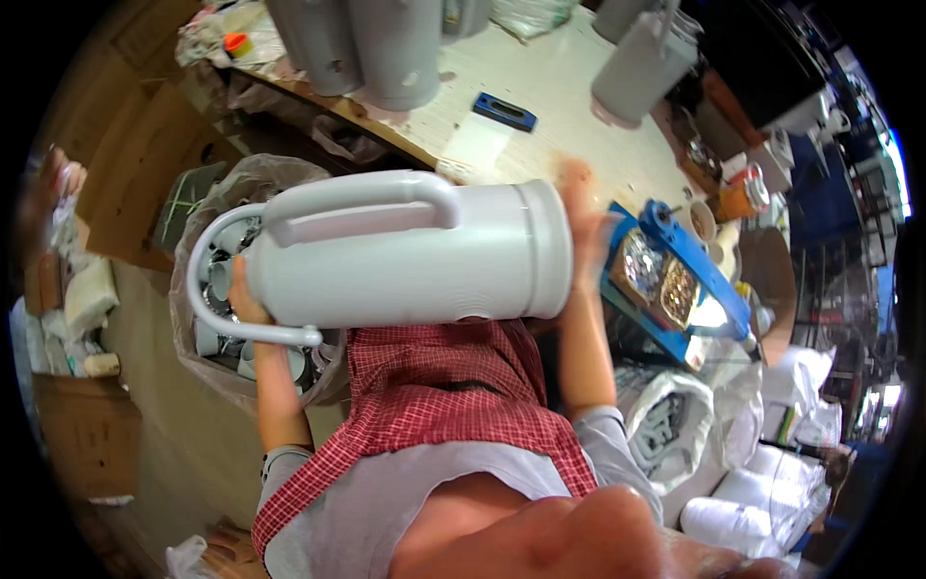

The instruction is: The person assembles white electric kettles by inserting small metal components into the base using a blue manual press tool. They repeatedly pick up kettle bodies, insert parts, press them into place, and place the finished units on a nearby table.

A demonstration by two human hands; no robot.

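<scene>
A large light-grey thermos jug casing [405, 265] is held sideways in front of my apron. Its long side handle [357, 188] is uppermost, and a curved carrying bail loops off the left end. My left hand [248, 297] grips that left end; part of it is hidden by the jug. Beside the wide right end is my right hand [583, 227], smeared by motion. Whether it touches the rim there cannot be made out.
Ahead is a white table [569, 159] bearing several grey jug casings [395, 48] and a blue tool [504, 111]. A blue clamp-like device [694, 261] with small metal parts stands right. Bags of grey parts [666, 425] sit lower right; a lined bin [207, 362] of parts stands left.
</scene>
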